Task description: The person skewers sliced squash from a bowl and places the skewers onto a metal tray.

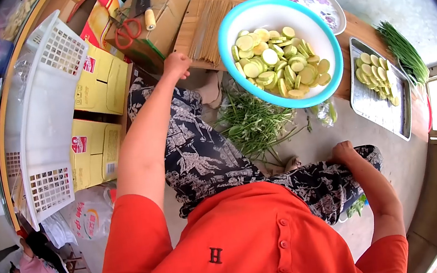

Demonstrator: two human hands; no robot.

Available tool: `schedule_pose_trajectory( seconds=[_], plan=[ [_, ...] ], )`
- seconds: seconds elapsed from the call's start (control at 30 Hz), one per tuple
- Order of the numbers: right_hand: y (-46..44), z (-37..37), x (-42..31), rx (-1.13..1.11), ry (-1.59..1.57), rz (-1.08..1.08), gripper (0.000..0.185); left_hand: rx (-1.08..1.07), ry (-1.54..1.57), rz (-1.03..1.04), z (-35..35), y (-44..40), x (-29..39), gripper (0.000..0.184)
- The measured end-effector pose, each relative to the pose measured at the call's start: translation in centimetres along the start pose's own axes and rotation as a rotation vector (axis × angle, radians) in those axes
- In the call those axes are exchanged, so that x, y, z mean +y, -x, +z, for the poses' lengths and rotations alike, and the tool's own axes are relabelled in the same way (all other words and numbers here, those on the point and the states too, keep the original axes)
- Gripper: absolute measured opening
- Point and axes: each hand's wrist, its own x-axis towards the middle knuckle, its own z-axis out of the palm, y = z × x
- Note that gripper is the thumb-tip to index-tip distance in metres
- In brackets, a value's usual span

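Note:
My left hand [178, 65] is closed at the left edge of the wooden table, beside a spread of thin bamboo skewers [210, 30]. What its fingers hold, if anything, cannot be made out. My right hand [343, 151] is curled into a fist on my knee. In front of me stands a white basin with a blue rim [225, 41], with many round zucchini slices [275, 63] inside. To its right, a metal tray [385, 106] carries skewered zucchini slices [375, 76] laid in rows.
A flowered plate [338, 18] lies behind the basin, and green chives [403, 51] lie at right. Red scissors [128, 33] rest by a cardboard box [171, 10]. Leafy greens [255, 118] are on the floor. Yellow boxes [98, 83] and a white crate [44, 132] stand left. A person [43, 270] is farther off.

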Motion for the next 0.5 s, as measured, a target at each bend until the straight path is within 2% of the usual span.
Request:
schedule_pose_trajectory(
  seconds=[0.13, 0.27, 0.33, 0.5],
  plan=[
    [-0.4, -0.2, -0.2, -0.131, -0.028, 0.067, 0.063, 0.049, -0.019, -0.048, 2.8, -0.1, -0.9, 0.020],
    [0.6, -0.5, -0.7, -0.052, -0.069, 0.019, 0.057, 0.190, -0.166, 0.083, 5.2, -2.9, -3.1, 0.019],
    [0.6, -0.6, -0.8, -0.035, -0.058, 0.062, 0.053, 0.285, -0.196, 0.057, 5.7, -2.9, -3.0, 0.018],
    [-0.5, 1.0, -0.2, -0.052, -0.050, 0.059, 0.050, 0.313, -0.172, -0.006, 5.8, -3.2, -2.6, 0.015]
  ],
)
